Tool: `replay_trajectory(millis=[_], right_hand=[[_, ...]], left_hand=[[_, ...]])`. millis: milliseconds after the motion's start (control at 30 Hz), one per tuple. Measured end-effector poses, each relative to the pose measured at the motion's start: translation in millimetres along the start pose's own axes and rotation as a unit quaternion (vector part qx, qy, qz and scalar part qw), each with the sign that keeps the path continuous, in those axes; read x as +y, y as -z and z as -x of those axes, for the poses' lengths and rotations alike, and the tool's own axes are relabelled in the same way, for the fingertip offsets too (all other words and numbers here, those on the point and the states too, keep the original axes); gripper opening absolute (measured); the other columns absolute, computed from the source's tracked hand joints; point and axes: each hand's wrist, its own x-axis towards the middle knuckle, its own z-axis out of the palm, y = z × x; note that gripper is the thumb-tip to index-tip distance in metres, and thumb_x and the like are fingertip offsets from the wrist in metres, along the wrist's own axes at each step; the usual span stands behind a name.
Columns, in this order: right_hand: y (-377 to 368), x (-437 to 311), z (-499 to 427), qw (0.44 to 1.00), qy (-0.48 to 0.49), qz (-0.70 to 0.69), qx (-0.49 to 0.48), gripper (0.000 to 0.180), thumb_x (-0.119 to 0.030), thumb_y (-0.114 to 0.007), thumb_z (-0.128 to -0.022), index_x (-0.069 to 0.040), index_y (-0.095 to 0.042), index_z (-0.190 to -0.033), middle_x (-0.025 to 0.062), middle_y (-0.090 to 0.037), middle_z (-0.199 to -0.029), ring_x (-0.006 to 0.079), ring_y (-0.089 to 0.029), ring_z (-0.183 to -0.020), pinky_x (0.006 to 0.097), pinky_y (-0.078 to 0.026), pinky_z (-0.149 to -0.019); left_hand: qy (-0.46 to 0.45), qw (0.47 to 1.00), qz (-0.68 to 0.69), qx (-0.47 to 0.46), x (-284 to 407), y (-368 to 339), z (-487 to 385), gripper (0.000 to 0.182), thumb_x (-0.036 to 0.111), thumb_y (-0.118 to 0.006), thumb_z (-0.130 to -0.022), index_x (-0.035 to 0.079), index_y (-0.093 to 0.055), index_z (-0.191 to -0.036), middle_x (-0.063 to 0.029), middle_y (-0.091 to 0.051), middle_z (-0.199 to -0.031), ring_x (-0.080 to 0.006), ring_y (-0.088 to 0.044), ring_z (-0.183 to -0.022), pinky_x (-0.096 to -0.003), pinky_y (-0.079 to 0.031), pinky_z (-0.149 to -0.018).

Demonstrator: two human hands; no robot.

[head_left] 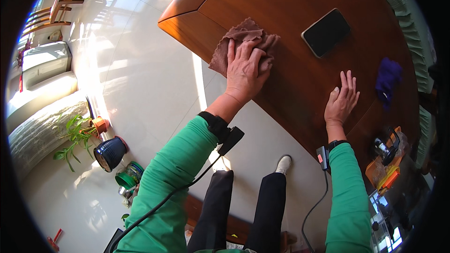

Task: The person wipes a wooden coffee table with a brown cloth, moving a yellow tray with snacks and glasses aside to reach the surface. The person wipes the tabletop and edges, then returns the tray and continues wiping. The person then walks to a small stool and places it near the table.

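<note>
My left hand (246, 72) presses a bunched brown cloth (219, 54) with a scalloped edge onto the polished wooden table (288, 91), near its front edge and left corner. The fingers are bent into the folds, and the palm hides part of the cloth. Farther right, my right hand (341, 102) rests on the tabletop, holding nothing, its fingers slightly apart. Beyond it lies a smartphone (327, 33) with a dark screen. A crumpled purple cloth (388, 77) is to the right of that hand.
An orange tray (374, 168) with plastic wrapping and a dark-handled object sits at the table's right. Potted plants (75, 130), a dark blue pot (111, 153) and a green container (128, 175) stand on the tiled floor. Cables (154, 209) run from both wrists. A wooden chair (56, 7) is far left.
</note>
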Motion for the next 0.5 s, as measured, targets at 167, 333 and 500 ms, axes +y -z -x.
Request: replay_trajectory(millis=[167, 333, 500], right_hand=[[2, -1, 0, 1.0, -0.008, 0.001, 0.0, 0.055, -0.016, -0.052, -0.097, -0.026, -0.046, -0.151, -0.0039, -0.042, -0.162, 0.0246, -0.035, -0.152, 0.0591, -0.021, -0.123], [3, -2, -1, 1.0, -0.021, -0.008, -0.005, 0.053, -0.015, -0.053, -0.097, -0.027, -0.048, -0.148, -0.004, -0.042, -0.161, 0.0249, -0.036, -0.151, 0.0582, -0.021, -0.124], [4, -2, -1, 1.0, -0.021, -0.007, -0.005, 0.052, -0.016, -0.054, -0.098, -0.027, -0.048, -0.148, -0.0043, -0.041, -0.161, 0.0254, -0.036, -0.151, 0.0596, -0.021, -0.124]], left_hand=[[0.055, 0.993, -0.078, 0.068, 9, -24, -13, 0.03, 0.022, -0.077, -0.081, 0.014, -0.065, -0.108, -0.0072, -0.056, -0.132, -0.0307, -0.049, -0.13, -0.059, -0.021, -0.124], [0.084, 0.989, -0.111, 0.058, 13, -30, -14, 0.029, 0.022, -0.075, -0.081, 0.015, -0.064, -0.107, -0.0057, -0.055, -0.135, -0.0297, -0.047, -0.134, -0.0576, -0.021, -0.124], [0.066, 0.986, -0.138, 0.06, 13, -31, -13, 0.028, 0.023, -0.072, -0.083, 0.015, -0.063, -0.109, -0.0073, -0.055, -0.136, -0.03, -0.046, -0.135, -0.0564, -0.021, -0.124]])
